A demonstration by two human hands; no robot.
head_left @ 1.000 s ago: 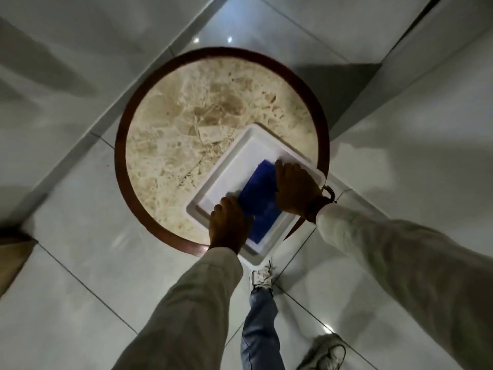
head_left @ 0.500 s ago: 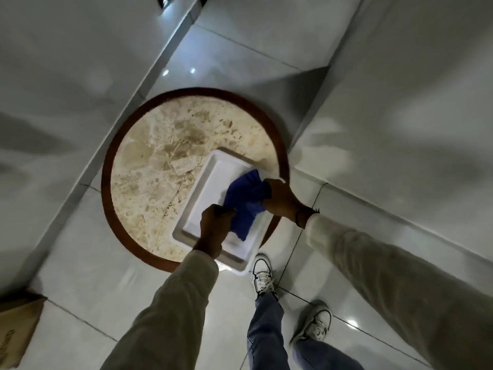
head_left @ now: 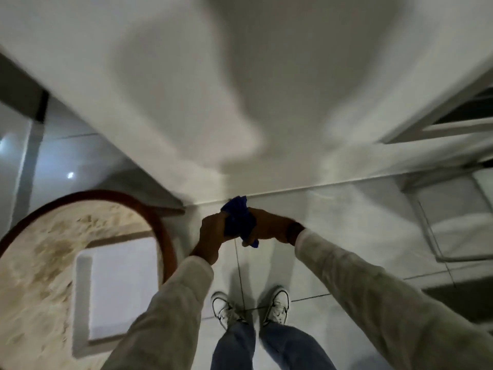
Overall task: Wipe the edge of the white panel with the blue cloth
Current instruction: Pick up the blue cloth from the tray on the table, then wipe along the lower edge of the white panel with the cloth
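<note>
The blue cloth [head_left: 238,219] is bunched up between both hands, held in the air in front of me above the floor. My left hand [head_left: 212,231] grips its left side and my right hand [head_left: 269,227] grips its right side. A large white panel or wall [head_left: 186,89] rises ahead, its lower edge meeting the floor just beyond the cloth. The whole picture is blurred by motion.
A round marble table with a brown rim [head_left: 160,222] stands at the lower left, carrying a white tray [head_left: 80,303]. My two white shoes [head_left: 250,307] stand on pale floor tiles. A window frame [head_left: 440,121] shows at the right.
Both hands lifted the blue cloth off the white tray and carried it right, away from the table. My view swung right and up toward the white wall.
</note>
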